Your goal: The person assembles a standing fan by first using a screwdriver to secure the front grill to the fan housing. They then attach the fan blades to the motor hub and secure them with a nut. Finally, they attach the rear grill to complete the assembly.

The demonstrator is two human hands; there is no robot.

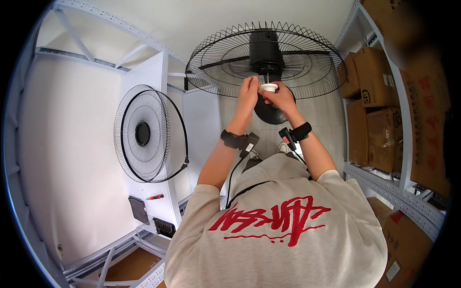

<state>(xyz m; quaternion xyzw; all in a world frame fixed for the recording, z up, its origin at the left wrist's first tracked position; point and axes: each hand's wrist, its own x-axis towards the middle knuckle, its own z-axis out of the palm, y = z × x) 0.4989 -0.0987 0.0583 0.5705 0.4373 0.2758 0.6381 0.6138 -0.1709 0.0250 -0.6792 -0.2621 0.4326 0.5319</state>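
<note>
In front of me stands a black fan, its motor housing (265, 48) inside a wide wire rear guard (216, 62) and a thin metal shaft (267, 77) pointing towards me. A white round plastic nut (270, 88) is at the shaft's near end; whether it is threaded on, I cannot tell. My right hand (282, 99) pinches this nut between thumb and fingers. My left hand (247, 97) is raised just left of it, fingers stretched out and close together, fingertips beside the nut's rim. Below the hands, the black fan base (270, 114) is partly covered by them.
On the shelf to my left, the front guard (142, 133) leans with a black hoop (185, 129). Nearby lie a red-and-black screwdriver (155, 197), a dark flat pouch (138, 210) and a black bit case (164, 227). Cardboard boxes (377, 77) fill the right rack.
</note>
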